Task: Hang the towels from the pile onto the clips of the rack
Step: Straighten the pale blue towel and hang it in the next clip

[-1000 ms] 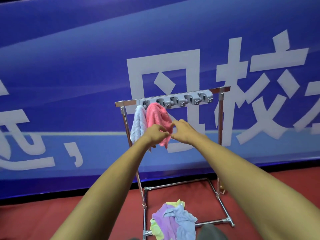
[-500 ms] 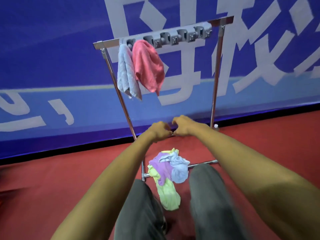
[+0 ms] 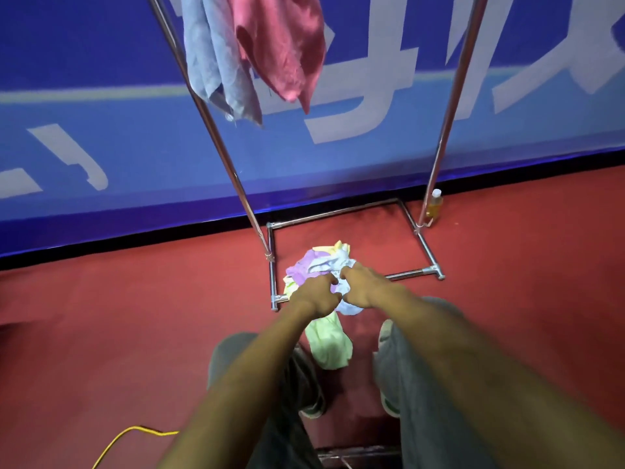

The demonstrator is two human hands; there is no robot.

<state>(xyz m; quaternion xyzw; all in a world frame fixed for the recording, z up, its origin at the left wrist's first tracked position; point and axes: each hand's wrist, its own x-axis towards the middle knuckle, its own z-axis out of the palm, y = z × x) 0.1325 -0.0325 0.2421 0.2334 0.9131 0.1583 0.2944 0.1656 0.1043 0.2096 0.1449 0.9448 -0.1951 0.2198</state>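
Fingers (image 3: 329,281) of left hand (image 3: 318,295) and right hand (image 3: 364,290) gripping pale blue towel (image 3: 350,308), arms outstretched downward

Two towels hanging, one blue towel (image 3: 216,62) and one pink towel (image 3: 280,45), on one rack (image 3: 449,106) with two uprights; one pile (image 3: 326,343) below, four colours showing; two hands, left hand (image 3: 316,294), right hand (image 3: 365,287); one bottle (image 3: 434,204), one yellow cable (image 3: 135,434)
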